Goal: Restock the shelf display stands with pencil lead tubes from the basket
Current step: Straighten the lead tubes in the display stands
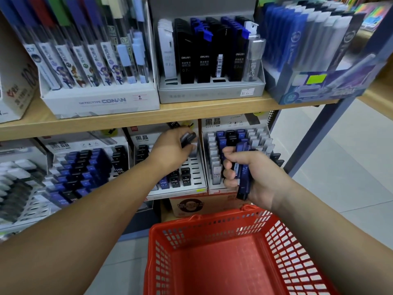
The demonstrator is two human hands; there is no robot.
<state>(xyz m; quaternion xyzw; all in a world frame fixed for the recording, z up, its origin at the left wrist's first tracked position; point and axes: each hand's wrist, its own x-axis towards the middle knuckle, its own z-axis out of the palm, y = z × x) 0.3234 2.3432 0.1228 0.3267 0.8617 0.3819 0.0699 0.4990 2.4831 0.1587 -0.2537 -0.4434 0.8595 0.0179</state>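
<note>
Tubes (pixel 243 171) stand near upright in right hand (pixel 260 177).

Head view looks down, close to shelves (pixel 148 112).

This was a stationery shop; a wooden shelf (pixel 191 112) on a grey metal upright (pixel 331 124) carried printed cardboard display stands (pixel 212 122) set side by side above and below it, each packed with rows of pencil lead tubes (pixel 204 60) marked 0.7 or HB; the white stand (pixel 102 102) at the left bore the line "Detective Conan" and a small price sticker (pixel 139 97) reading 2; the grey stand (pixel 210 93) beside it had a handwritten price label (pixel 247 92), and one black tube showed a barcode (pixel 220 65); near, a red plastic shopping basket (pixel 212 227) was in front of the shelving; a pale tiled floor (pixel 350 167) ran off to the right; far right, blurred colourful goods (pixel 374 15) lay on another shelf.
</note>
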